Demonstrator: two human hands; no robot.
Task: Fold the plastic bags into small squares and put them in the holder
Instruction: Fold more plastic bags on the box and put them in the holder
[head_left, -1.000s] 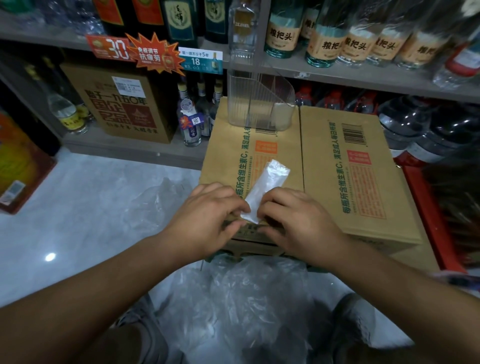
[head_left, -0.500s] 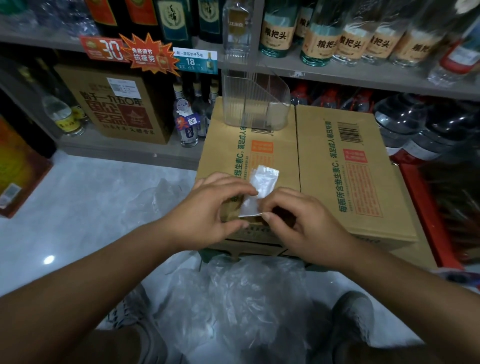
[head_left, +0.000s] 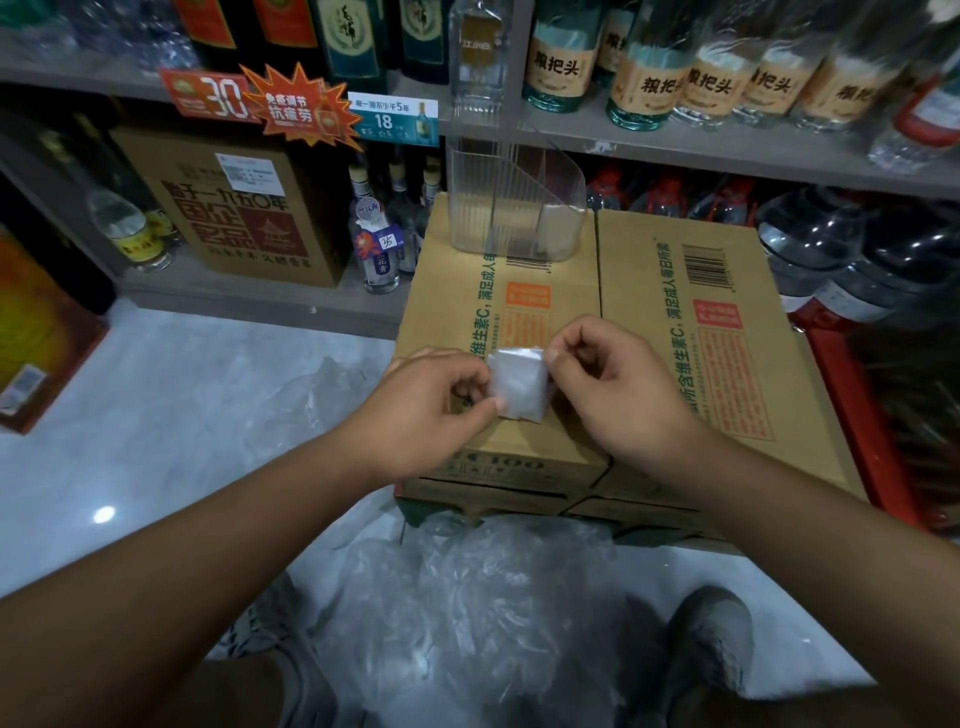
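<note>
**Pinching one folded bag (head_left: 519, 387) between two hands**

We count one folded bag, one clear ribbed holder (head_left: 509, 208), two hands, and a heap of loose bags (head_left: 493, 597) on the near floor, too crumpled to count. The folded bag is a small, whitish, translucent square over the near part of the cardboard carton (head_left: 550, 447). Our left hand (head_left: 431, 410) pinches its near-left edge with thumb and forefinger. Our right hand (head_left: 618, 384) pinches its far-right corner, other fingers curled. The holder stands at the carton's far edge, well apart from the bag.
</note>
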